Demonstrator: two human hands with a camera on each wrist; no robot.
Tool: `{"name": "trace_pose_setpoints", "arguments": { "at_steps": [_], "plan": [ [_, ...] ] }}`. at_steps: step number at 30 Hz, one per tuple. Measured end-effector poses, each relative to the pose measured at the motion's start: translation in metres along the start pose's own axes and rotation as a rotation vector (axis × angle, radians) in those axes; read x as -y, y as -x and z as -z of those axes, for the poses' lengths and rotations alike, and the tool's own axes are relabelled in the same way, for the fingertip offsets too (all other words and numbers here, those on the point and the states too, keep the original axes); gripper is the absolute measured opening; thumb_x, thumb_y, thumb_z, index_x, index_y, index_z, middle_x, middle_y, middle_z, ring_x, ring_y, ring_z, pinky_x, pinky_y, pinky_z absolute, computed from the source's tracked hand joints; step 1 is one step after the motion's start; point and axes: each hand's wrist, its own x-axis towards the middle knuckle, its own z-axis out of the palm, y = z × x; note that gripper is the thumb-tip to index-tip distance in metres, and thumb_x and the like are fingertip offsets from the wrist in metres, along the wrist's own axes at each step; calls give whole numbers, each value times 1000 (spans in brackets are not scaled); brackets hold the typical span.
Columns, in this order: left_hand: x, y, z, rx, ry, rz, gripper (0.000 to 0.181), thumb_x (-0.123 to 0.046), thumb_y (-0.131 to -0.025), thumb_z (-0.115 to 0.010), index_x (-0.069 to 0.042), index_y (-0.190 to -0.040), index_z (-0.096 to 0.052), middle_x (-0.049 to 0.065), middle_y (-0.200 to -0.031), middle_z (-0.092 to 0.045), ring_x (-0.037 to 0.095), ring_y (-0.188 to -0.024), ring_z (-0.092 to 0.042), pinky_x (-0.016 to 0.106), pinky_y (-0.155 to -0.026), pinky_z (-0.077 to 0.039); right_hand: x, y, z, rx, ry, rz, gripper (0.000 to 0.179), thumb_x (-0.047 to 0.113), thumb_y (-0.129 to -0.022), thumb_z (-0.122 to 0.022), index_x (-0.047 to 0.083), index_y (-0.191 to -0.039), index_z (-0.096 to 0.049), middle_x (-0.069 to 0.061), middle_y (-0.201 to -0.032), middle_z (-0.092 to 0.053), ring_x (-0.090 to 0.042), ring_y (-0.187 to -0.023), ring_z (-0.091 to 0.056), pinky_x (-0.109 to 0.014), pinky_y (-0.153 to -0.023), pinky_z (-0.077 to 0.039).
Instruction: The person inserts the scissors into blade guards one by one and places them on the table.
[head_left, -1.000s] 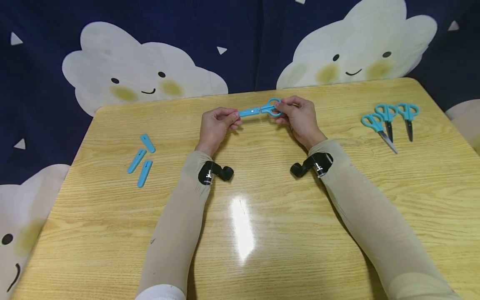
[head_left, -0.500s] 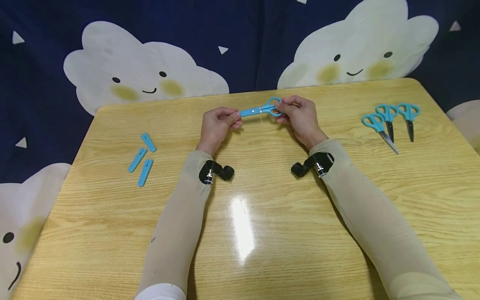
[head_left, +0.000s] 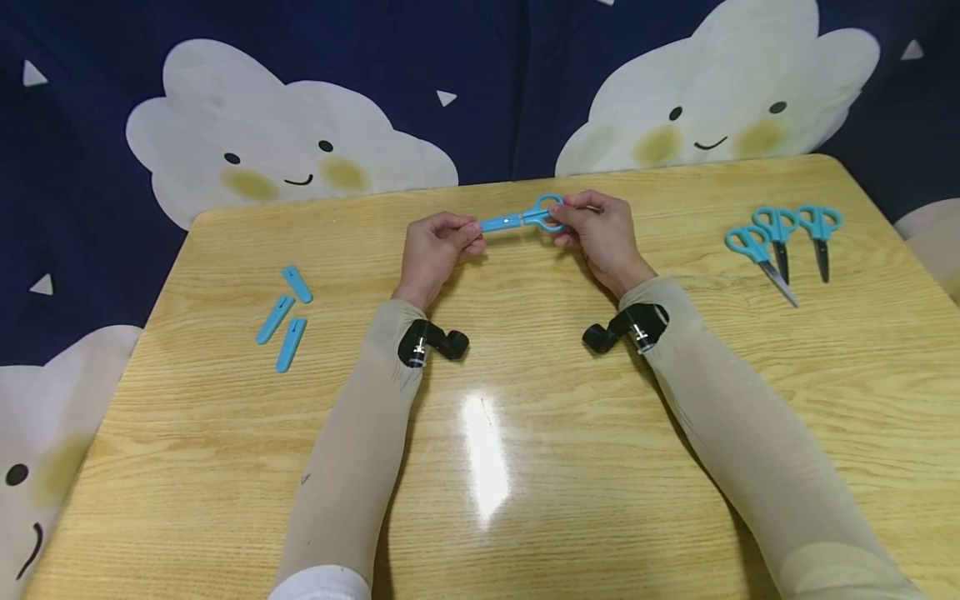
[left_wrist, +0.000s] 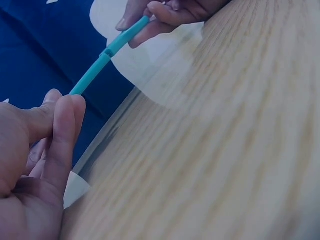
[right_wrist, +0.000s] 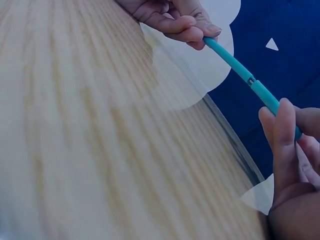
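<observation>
Near the far edge of the table, my left hand (head_left: 441, 254) pinches the end of a light-blue blade cover (head_left: 500, 223) between thumb and fingers. My right hand (head_left: 600, 237) pinches the blue loop handles of a pair of scissors (head_left: 538, 217). The cover sits over the blades, end to end with the handles, so the blades are hidden. In both wrist views, cover (left_wrist: 90, 75) (right_wrist: 227, 57) and handles (left_wrist: 127, 37) (right_wrist: 265, 97) make one line held above the table, with a small notch where they meet.
Several loose blue blade covers (head_left: 291, 344) lie on the left of the wooden table (head_left: 570, 467). On the right lie several scissors with blue handles and bare blades (head_left: 821, 242). Behind the table hangs a dark blue cloth (head_left: 495, 83) with white clouds.
</observation>
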Motion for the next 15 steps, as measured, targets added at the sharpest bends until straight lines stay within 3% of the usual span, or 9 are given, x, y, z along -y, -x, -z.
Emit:
{"name": "trace_pose_setpoints", "arguments": {
  "at_steps": [9, 15],
  "plan": [
    [-1, 0, -3, -12, 9, 1, 20, -4, -87, -70, 7, -103, -69, 5, -83, -70, 11, -68, -73, 28, -75, -61, -1, 1, -3, 2, 16, 8, 10, 1, -84, -72, 1, -87, -63, -6, -79, -72, -14, -65, -73, -25, -59, -60],
    [-1, 0, -1, -4, -21, 0, 21, -6, -87, -70, 6, -104, -69, 5, -82, -70, 11, -69, -73, 27, -75, -61, -1, 0, -3, 3, 8, 10, 9, 0, -85, -72, 1, -87, -63, -7, -77, -72, -15, -64, -74, -24, -56, -59]
  ]
}}
